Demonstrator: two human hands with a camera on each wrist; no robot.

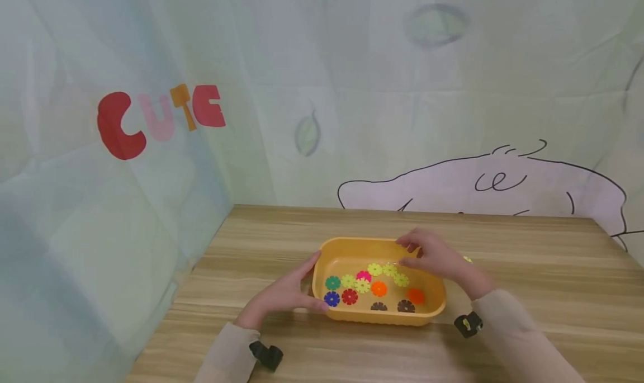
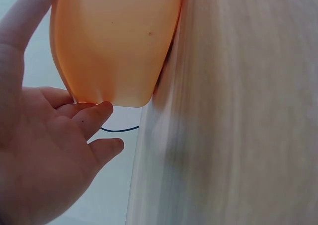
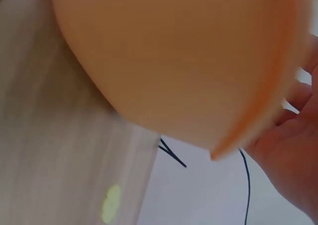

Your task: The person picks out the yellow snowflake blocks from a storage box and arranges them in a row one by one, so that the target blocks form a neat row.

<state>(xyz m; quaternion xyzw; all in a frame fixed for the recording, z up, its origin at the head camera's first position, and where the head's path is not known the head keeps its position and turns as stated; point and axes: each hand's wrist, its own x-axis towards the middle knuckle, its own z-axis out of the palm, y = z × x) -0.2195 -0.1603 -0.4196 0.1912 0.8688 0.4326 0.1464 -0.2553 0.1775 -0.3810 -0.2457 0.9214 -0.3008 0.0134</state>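
Note:
A yellow-orange plastic basin (image 1: 347,316) stands on the table with several notched, flower-shaped plastic discs lying in it. Among them are a green disc (image 1: 332,283), a blue disc (image 1: 331,299), a red disc (image 1: 349,297), an orange disc (image 1: 379,288) and a yellow disc (image 1: 374,269). My left hand (image 1: 287,291) spans the basin's left end, thumb at the near rim and fingers against the outer wall. Over the basin's far right part hovers my right hand (image 1: 432,254), fingers loosely bent and apart from the thumb. In the right wrist view the basin wall hides some fingertips.
On the wooden table (image 1: 282,226), a yellow disc (image 3: 111,203) lies outside the basin, partly behind the right wrist in the head view. Printed cloth walls (image 1: 271,165) rise at the back and left. Black wrist cameras sit on both sleeves.

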